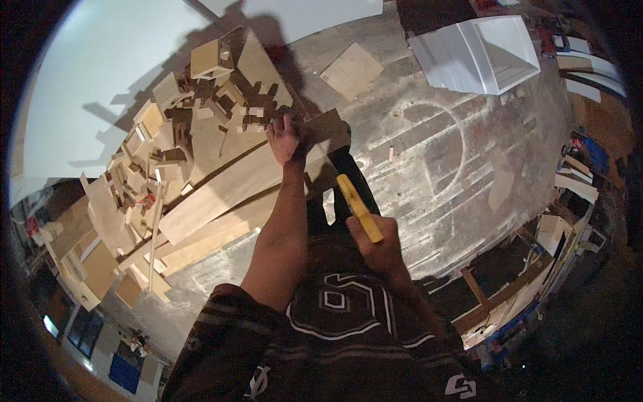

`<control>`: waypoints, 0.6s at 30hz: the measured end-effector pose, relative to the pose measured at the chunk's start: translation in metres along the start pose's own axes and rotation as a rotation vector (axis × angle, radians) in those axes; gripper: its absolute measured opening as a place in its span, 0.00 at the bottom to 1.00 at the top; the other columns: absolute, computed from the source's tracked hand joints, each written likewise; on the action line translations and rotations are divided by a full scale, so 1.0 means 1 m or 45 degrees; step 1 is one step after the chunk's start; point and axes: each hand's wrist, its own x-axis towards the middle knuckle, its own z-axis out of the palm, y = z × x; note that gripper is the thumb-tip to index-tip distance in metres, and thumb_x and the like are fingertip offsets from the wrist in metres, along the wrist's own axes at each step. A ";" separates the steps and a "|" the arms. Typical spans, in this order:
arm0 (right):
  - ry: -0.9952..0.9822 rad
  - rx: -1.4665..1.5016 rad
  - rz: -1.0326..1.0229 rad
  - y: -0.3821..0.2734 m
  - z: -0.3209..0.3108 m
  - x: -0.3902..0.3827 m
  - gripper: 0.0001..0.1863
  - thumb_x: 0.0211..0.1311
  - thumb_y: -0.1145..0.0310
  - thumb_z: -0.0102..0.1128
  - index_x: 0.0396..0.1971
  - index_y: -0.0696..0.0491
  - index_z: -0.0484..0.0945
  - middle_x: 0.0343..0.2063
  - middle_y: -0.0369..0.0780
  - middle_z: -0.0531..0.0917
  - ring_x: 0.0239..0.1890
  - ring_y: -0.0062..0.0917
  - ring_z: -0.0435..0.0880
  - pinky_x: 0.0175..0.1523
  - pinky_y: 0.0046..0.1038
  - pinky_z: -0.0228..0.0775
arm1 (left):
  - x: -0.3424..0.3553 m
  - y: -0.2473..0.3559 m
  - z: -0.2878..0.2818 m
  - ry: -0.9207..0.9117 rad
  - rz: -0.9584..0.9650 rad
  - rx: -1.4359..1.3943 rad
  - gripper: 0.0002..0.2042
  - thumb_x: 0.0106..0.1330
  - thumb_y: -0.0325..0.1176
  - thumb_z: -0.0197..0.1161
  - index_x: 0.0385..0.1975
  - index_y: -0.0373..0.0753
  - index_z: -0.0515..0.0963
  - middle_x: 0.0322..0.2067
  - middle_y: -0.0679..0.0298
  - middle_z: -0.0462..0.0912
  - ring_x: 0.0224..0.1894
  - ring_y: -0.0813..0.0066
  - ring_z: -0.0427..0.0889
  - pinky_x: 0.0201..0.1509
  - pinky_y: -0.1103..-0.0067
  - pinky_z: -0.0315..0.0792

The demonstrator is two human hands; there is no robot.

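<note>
My left hand has its fingers curled over a long wooden board near its right end, holding it at the edge of the cluttered plywood worktop. My right hand grips a hand saw by its yellow handle. The saw's thin blade runs up and left toward the board's end, just right of my left hand; whether its teeth are in the wood I cannot tell. A black support shows under the board's right end.
Several small wooden offcuts and boxes crowd the worktop at left, beside a white panel. A plywood square lies on the dusty floor. A white cabinet is at back right, with stacked boards along the right.
</note>
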 end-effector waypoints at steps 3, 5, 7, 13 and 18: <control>-0.020 0.095 0.053 -0.015 -0.001 0.000 0.20 0.68 0.64 0.61 0.16 0.56 0.71 0.11 0.31 0.68 0.17 0.14 0.64 0.21 0.25 0.56 | -0.002 0.000 0.001 0.047 0.006 -0.021 0.23 0.56 0.44 0.66 0.50 0.42 0.72 0.47 0.52 0.74 0.52 0.47 0.71 0.56 0.56 0.67; -0.043 0.129 0.071 -0.023 0.000 0.002 0.20 0.68 0.64 0.61 0.17 0.57 0.71 0.11 0.31 0.68 0.17 0.14 0.64 0.21 0.26 0.56 | -0.002 -0.002 0.005 0.115 0.036 -0.008 0.24 0.56 0.45 0.66 0.50 0.42 0.72 0.46 0.51 0.74 0.52 0.47 0.71 0.57 0.56 0.67; -0.064 0.141 0.050 -0.025 0.006 0.002 0.20 0.68 0.63 0.61 0.17 0.57 0.71 0.11 0.32 0.68 0.17 0.14 0.64 0.21 0.26 0.56 | -0.002 -0.004 0.008 0.150 0.070 0.025 0.24 0.55 0.45 0.66 0.49 0.42 0.72 0.46 0.51 0.74 0.53 0.47 0.71 0.57 0.55 0.66; 0.048 0.002 -0.028 -0.020 0.009 -0.008 0.19 0.70 0.61 0.60 0.20 0.56 0.73 0.12 0.31 0.70 0.16 0.14 0.65 0.21 0.24 0.56 | -0.005 0.001 0.002 0.090 -0.012 0.001 0.23 0.54 0.43 0.66 0.48 0.42 0.73 0.46 0.52 0.74 0.54 0.48 0.71 0.60 0.57 0.65; 0.011 0.075 0.078 -0.013 0.006 -0.009 0.19 0.70 0.58 0.60 0.23 0.57 0.75 0.13 0.32 0.72 0.17 0.15 0.68 0.22 0.24 0.59 | -0.001 0.005 0.002 0.046 -0.044 -0.011 0.23 0.54 0.41 0.66 0.49 0.42 0.73 0.45 0.52 0.74 0.53 0.49 0.71 0.59 0.58 0.66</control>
